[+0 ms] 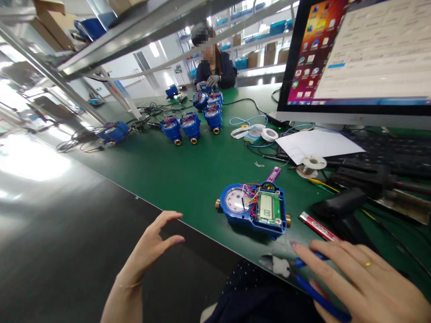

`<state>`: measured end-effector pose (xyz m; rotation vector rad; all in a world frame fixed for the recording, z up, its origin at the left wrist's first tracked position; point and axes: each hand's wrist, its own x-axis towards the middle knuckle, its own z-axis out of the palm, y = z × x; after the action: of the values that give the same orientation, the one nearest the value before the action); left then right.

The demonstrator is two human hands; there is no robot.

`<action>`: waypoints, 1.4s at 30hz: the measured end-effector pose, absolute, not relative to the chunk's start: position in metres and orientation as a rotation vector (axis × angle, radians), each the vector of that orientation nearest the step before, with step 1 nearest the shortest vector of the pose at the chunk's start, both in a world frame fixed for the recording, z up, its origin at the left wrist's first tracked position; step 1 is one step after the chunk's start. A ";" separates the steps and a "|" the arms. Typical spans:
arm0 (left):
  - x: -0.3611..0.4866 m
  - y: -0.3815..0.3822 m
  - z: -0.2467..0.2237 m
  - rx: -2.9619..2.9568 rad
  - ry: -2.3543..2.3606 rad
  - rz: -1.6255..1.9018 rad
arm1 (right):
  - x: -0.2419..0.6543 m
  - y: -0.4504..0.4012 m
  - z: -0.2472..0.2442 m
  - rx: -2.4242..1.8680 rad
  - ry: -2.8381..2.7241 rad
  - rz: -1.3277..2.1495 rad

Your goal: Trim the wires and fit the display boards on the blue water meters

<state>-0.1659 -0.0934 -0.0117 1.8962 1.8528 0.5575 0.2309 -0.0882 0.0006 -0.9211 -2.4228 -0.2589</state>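
Observation:
My left hand (155,244) hangs empty in front of the table edge, thumb and fingers apart in a curved shape. At the lower right, my right hand (360,273) is on a pair of blue-handled diagonal cutters (281,265), its thumb and fingers about the handles. The jaws point left at the table's near edge and look slightly blurred. Between the hands lies a blue water meter (254,208) with its housing uncovered. It shows a round dial, coloured wires and a green circuit board with a lit display. Brass fittings stick out at both ends.
Several blue meters (191,125) stand farther back on the green table (141,172). A co-worker (217,63) sits across, gloved hands on one meter. At right are a monitor (357,58), white paper (316,143), a solder spool (311,166), a barcode scanner (343,215) and a red-white strip (319,226).

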 end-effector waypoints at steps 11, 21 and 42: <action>-0.012 0.029 0.011 2.492 1.170 0.525 | 0.253 -0.045 0.030 -1.130 -2.459 -0.314; -0.003 0.068 0.018 2.321 1.234 0.357 | 0.259 0.022 0.059 -1.068 -2.664 -0.191; -0.003 0.064 0.020 2.357 1.265 0.328 | 0.242 0.042 0.077 -1.080 -2.884 0.005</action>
<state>-0.0032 0.0638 0.0199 2.3572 1.2646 0.3278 0.2419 0.0420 0.0773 -1.0798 -2.8837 0.0049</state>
